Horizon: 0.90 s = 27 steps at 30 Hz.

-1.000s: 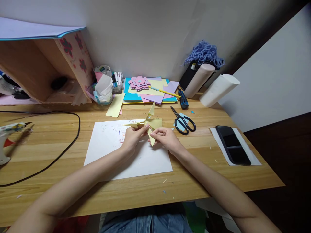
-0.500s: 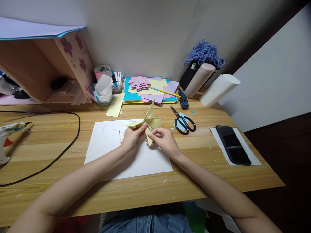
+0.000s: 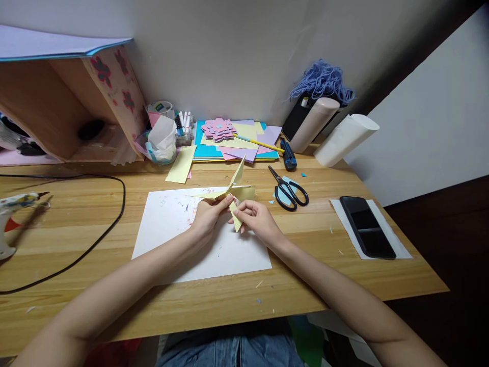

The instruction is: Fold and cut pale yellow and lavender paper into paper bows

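Between my two hands is a pale yellow folded paper shape (image 3: 237,176) with several pointed arms, one upright, one reaching left, one right and one toward me. My left hand (image 3: 208,216) is closed on it near its centre, thumb on top. With thumb and fingers my right hand (image 3: 255,220) pinches the arm that points toward me. Both hands are just above a white sheet of paper (image 3: 164,244) with coloured marks on it. Parts of the fingers behind the folds are hidden.
Black-handled scissors (image 3: 288,191) lie on blue paper right of the sheet. Beyond are a blue cutter (image 3: 288,155), a pink paper flower (image 3: 219,130) and stacked coloured paper (image 3: 202,148). A phone (image 3: 367,227) rests at right; a glue gun (image 3: 13,214) and its cord (image 3: 114,219) at left.
Hardly anything differs. The yellow paper's upright and near arms have shifted slightly to the right, while both hands keep their hold.
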Each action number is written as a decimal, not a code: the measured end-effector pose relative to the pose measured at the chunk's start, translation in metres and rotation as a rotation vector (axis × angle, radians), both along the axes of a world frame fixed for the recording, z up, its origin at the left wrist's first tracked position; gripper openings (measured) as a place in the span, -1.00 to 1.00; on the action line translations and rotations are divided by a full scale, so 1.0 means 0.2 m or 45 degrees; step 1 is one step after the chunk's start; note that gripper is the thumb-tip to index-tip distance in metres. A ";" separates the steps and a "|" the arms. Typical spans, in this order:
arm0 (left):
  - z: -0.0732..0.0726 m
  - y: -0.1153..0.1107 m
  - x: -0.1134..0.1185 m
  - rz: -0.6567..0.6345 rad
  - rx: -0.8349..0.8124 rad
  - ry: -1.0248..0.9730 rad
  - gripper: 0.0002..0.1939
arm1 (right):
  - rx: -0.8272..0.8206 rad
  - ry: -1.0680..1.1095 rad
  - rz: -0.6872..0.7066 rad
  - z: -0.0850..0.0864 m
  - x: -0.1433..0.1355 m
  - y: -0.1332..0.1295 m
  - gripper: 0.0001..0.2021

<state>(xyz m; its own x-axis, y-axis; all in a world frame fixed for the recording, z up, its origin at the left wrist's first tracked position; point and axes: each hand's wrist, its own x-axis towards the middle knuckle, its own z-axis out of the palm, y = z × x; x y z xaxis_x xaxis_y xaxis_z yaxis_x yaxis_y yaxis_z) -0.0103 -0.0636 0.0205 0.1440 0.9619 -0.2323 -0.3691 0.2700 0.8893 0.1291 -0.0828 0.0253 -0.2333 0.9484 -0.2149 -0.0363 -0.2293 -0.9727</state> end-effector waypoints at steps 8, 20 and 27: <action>0.00 0.00 0.00 -0.127 0.079 0.062 -0.75 | 0.060 -0.040 -0.021 -0.02 0.00 0.00 -0.71; -0.01 0.00 0.00 0.007 0.010 0.045 -0.78 | -0.089 0.059 0.068 0.00 0.02 0.01 -0.65; -0.01 0.00 0.00 0.006 0.016 0.074 -0.79 | -0.034 0.104 0.003 -0.01 0.01 0.02 -0.71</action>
<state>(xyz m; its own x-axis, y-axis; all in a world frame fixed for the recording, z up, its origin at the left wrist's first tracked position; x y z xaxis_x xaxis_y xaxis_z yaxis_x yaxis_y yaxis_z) -0.0106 -0.0634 0.0176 0.1259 0.9655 -0.2281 -0.3179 0.2570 0.9126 0.1308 -0.0785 0.0234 -0.2532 0.9420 -0.2204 -0.1150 -0.2555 -0.9599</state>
